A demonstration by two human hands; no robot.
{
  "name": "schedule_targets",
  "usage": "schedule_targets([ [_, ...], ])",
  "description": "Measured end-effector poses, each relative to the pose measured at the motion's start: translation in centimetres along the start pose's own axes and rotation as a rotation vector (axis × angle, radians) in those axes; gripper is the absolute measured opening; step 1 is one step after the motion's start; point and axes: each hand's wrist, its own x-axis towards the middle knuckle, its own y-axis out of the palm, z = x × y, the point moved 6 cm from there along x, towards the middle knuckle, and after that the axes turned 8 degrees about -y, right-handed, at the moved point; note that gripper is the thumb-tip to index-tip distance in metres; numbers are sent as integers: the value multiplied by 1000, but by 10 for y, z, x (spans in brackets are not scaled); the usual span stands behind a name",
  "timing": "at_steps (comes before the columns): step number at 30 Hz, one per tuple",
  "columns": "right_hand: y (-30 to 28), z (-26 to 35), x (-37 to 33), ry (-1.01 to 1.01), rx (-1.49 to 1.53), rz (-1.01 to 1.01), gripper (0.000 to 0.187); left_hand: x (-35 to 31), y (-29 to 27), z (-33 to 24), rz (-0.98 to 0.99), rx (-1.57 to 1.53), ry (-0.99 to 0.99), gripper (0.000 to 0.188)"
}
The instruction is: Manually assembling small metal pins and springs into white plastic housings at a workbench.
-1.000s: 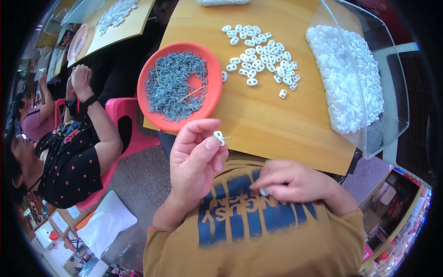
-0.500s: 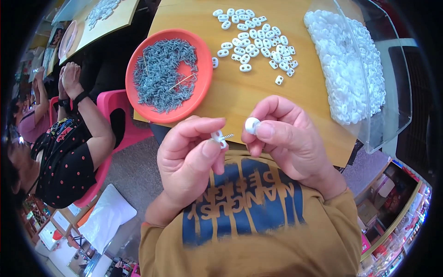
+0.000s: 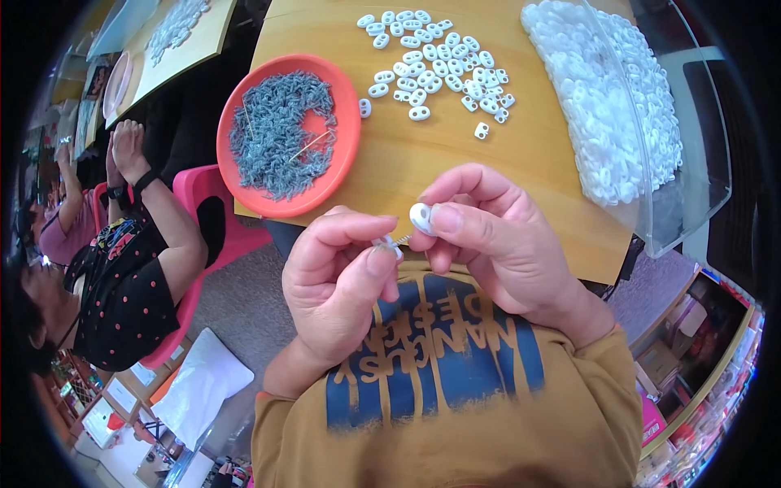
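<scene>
Above the table's near edge, my left hand [image 3: 329, 285] pinches a small white plastic cord-lock part [image 3: 397, 251] between thumb and forefinger. A thin metal spring [image 3: 404, 240] sticks out of it toward the right. My right hand [image 3: 508, 240] grips a rounded white cord-lock shell [image 3: 420, 217] with thumb and fingers, a hole showing in its face. The shell is close to the spring's free end; whether they touch I cannot tell. Beyond my hands lie several white two-hole cord-lock pieces [image 3: 419, 113], some with smaller parts fitted in.
A red plate [image 3: 348, 142] at the left holds a heap of grey springs [image 3: 277, 134] and thin sticks. At the right, a clear plastic bin [image 3: 691, 215] contains many white pieces [image 3: 602, 106]. Left of the table, a co-worker [image 3: 122, 301] sits on a pink chair [image 3: 224, 236].
My right hand has brought the shell leftward, closer to the spring in my left hand. The shell has tilted a little. The view has shifted slightly.
</scene>
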Motion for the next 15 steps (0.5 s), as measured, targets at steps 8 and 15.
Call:
schedule_targets([
  [8, 4, 4, -7, -130, -115, 66, 23, -1, 3, 1, -4, 4, -5, 16],
  [15, 7, 5, -10, -200, -109, 78, 23, -3, 3, 2, -3, -4, 15, 15],
])
